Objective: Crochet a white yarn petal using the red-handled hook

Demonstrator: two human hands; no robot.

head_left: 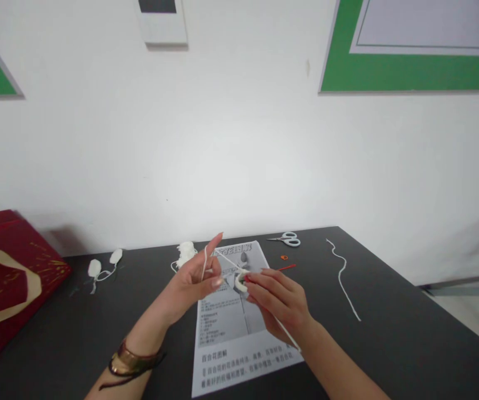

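White yarn (228, 260) runs over the raised index finger of my left hand (200, 275), whose other fingers are curled around the strand with the thumb stretched toward the right. The strand leads to a small curved piece of white crochet (240, 282), pinched in the fingertips of my right hand (279, 294). A bit of red shows at those fingertips; its shape is mostly hidden. From under the right hand a white strand (288, 335) slants down. A red thin stick (287, 267) shows just beyond this hand; whether it is held or lies on the table, I cannot tell.
Beneath the hands is a printed sheet (223, 372) on the black table (160, 355). Farther back are a white yarn ball (186, 253), scissors (290, 239) and an orange clip (284, 257). Two white leaf-shaped pieces (94, 268) and a red bag (1, 283) are left; loose yarn (342, 272) lies right.
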